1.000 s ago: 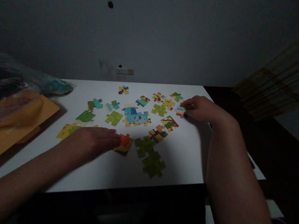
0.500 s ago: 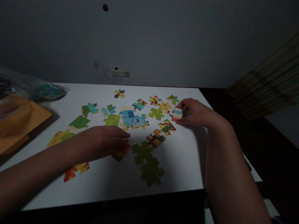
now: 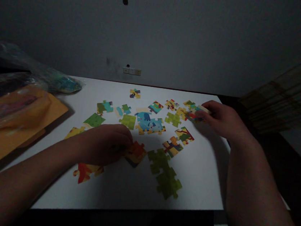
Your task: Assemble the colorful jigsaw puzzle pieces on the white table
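Note:
My right hand [image 3: 219, 119] is closed, its thumb and fingers pinching a striped jigsaw piece [image 3: 203, 109] at the far right of the white table. That piece is partly covered by my fingers and lies close against a green-and-teal piece [image 3: 189, 103] and a yellow giraffe piece [image 3: 182, 112]. My left hand [image 3: 110, 143] rests low over the table, fingers curled at the edge of an orange-red jigsaw piece [image 3: 137, 152]; its fingertips are partly hidden. Between the hands lie joined blue elephant pieces [image 3: 149, 123] and a tiger-and-tree piece [image 3: 172, 146].
Joined green pieces [image 3: 165, 176] lie near the front edge of the table [image 3: 196, 190]. Several loose pieces, such as a plain green one [image 3: 94, 120], spread left and back. An orange envelope [image 3: 50, 110] and a clear plastic bag [image 3: 61, 81] occupy the left side.
The view has shifted, so the table appears farther right. My right hand has brought the striped piece up against the green-and-teal and giraffe pieces. My left hand stays at the orange-red piece.

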Demonstrator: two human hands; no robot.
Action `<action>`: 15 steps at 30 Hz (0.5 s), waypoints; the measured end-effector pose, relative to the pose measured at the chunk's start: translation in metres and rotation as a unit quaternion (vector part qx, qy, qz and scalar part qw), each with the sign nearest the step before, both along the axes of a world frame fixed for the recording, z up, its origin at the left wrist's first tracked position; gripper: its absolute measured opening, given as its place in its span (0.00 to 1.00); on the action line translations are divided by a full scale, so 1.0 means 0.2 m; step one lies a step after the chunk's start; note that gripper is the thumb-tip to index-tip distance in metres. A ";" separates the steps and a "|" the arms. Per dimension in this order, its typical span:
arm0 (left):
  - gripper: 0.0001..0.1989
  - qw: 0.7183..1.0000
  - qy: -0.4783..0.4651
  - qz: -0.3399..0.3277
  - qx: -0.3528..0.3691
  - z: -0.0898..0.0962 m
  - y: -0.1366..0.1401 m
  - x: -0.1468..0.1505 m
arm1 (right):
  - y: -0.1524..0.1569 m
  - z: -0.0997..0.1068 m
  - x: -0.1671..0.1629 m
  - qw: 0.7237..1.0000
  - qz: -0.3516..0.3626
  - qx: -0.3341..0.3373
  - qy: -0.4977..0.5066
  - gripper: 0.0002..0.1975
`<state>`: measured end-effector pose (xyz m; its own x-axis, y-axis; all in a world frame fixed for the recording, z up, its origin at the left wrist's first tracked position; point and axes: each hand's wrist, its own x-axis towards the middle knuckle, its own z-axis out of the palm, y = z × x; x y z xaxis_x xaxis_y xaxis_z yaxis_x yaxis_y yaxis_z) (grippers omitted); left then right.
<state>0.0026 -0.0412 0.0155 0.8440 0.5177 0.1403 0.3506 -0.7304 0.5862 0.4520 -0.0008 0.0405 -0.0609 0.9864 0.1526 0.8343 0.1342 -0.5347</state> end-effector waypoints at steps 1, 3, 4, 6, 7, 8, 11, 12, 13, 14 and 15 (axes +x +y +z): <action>0.08 1.000 -0.002 0.003 -0.006 0.00 0.01 -0.01 | 0.00 0.00 0.00 1.000 -0.010 0.005 -0.008 0.22; 0.08 1.000 -0.001 0.008 -0.009 -0.01 0.02 -0.01 | 0.01 -0.01 0.02 0.999 -0.016 -0.001 -0.033 0.21; 0.08 1.000 0.005 0.014 -0.009 -0.02 0.03 -0.02 | 0.01 -0.02 0.03 0.999 -0.018 -0.006 -0.046 0.20; 0.08 0.999 0.021 0.025 -0.007 -0.04 0.04 -0.02 | 0.02 -0.04 0.06 0.997 -0.031 -0.004 -0.070 0.20; 0.08 0.999 0.031 0.030 -0.006 -0.05 0.05 -0.02 | 0.02 -0.04 0.07 0.996 -0.041 0.001 -0.083 0.20; 0.08 0.999 0.038 0.034 -0.003 -0.05 0.05 -0.03 | 0.02 -0.05 0.08 0.994 -0.052 0.006 -0.098 0.20; 0.09 0.998 0.047 0.048 0.015 -0.07 0.07 -0.04 | 0.04 -0.05 0.10 0.984 -0.087 0.020 -0.153 0.20; 0.10 0.997 0.050 0.052 0.022 -0.07 0.07 -0.04 | 0.04 -0.05 0.09 0.981 -0.096 0.024 -0.167 0.20; 0.10 0.997 0.053 0.056 0.028 -0.06 0.07 -0.04 | 0.04 -0.05 0.09 0.979 -0.102 0.028 -0.176 0.21; 0.10 0.996 0.057 0.058 0.032 -0.06 0.07 -0.04 | 0.04 -0.04 0.08 0.978 -0.106 0.031 -0.179 0.22; 0.11 0.996 0.060 0.059 0.035 -0.06 0.07 -0.04 | 0.03 -0.03 0.07 0.979 -0.104 0.030 -0.174 0.22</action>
<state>-0.0063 -0.0269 0.0036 0.7907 0.6069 0.0809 0.5013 -0.7175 0.4836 0.4655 0.0054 0.0336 0.0818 0.9727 0.2173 0.9773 -0.0356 -0.2089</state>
